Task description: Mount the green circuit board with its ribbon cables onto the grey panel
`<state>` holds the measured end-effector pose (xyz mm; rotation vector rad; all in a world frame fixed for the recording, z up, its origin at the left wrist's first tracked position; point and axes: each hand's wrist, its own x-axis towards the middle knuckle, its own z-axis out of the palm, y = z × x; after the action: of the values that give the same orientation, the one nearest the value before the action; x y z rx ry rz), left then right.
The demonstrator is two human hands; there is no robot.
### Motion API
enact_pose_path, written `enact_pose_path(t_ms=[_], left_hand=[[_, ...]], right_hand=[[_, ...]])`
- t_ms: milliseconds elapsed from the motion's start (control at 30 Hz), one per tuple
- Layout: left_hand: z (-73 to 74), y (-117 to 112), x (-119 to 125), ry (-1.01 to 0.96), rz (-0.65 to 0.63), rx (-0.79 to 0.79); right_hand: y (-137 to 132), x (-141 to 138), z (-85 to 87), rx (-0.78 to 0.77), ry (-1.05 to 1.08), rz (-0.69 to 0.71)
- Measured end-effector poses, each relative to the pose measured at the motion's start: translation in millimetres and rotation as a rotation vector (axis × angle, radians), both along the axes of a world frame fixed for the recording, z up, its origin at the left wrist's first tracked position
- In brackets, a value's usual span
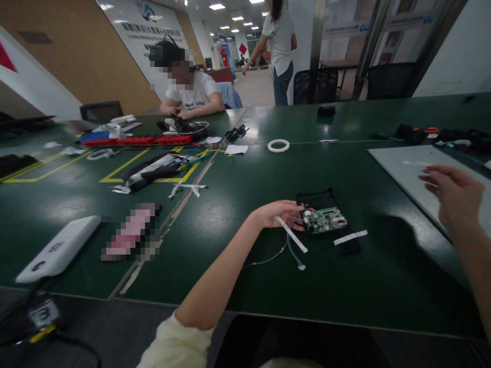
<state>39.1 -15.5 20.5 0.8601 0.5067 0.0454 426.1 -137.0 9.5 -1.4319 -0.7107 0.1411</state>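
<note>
My left hand [282, 213] grips the left side of a black frame that carries a green circuit board [325, 220]. Grey and blue wires [293, 250] trail from the board below that hand onto the table. A white tape strip [292, 235] hangs across the fingers, and another tape strip [350, 237] sits at the frame's lower right. Off to the right, my right hand [450, 191] is raised over a light grey panel [406, 168], its fingers drawn together. A faint pale strip [416, 163] shows by the fingertips; whether they hold it is unclear.
On the green table [230, 204] are a roll of white tape [278, 146], a phone [130, 232], a white power bank [59, 249] and a black device with wires [157, 168]. A seated person [192, 92] works across the table; another person [280, 46] stands behind.
</note>
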Motion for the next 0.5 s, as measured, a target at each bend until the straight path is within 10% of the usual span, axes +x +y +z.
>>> enact_pose_path(t_ms=[267,500], left_hand=[[-2.5,-1.3,-0.1,0.006,0.046,0.019],[-9.7,0.3,1.1,0.017,0.074,0.017]], right_hand=[[24.4,-194.5,45.6,-0.115,-0.204,0.918],[38.6,-247.3,49.5,-0.091,-0.323,0.924]])
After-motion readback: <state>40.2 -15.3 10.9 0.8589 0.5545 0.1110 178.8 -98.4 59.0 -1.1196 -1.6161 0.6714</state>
